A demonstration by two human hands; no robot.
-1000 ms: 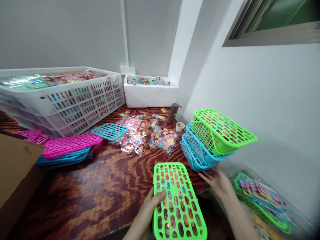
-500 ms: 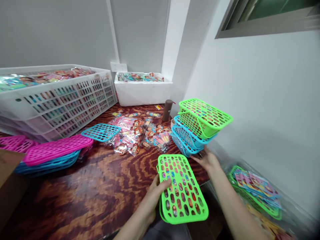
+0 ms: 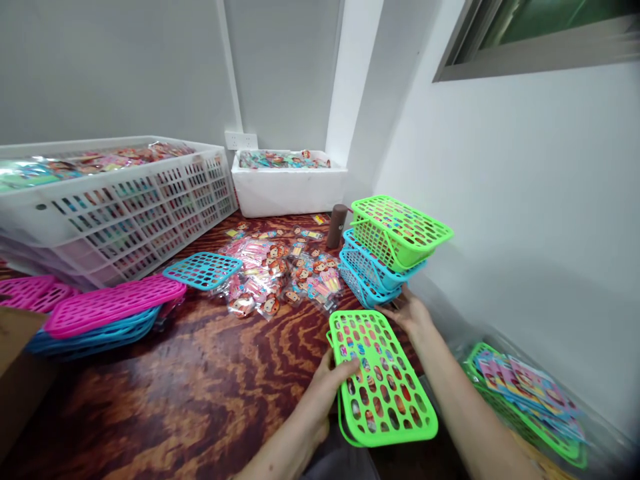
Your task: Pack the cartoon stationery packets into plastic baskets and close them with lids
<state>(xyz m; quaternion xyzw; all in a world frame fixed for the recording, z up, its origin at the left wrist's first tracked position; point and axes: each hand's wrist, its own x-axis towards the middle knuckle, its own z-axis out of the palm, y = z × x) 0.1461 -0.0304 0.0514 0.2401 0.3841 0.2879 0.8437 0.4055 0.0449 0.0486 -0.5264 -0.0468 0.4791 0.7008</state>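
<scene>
My left hand (image 3: 325, 390) is closed on the side of a green plastic basket (image 3: 376, 347), its thumb lying on the perforated lid. Colourful contents show through the lid's holes. My right hand (image 3: 413, 319) rests against the near right side of a stack, fingers stretched out by the lower blue basket (image 3: 357, 283). Another blue basket sits above that one. On top of the stack is a lidded green basket (image 3: 385, 247). Left of the stack lies a pile of small clear packets (image 3: 260, 267) with cartoon-head pieces.
A white crate (image 3: 150, 193) and a white foam box (image 3: 290, 190) full of packets stand behind. Pink lids (image 3: 120, 300), blue lids and a single blue lid (image 3: 203, 270) lie left. A brown cylinder (image 3: 337, 227) stands by the stack. A bagged green basket (image 3: 525, 413) is lower right.
The basket stack has shifted a little left, with my right hand still against it. The green basket in my left hand has moved slightly right in view.
</scene>
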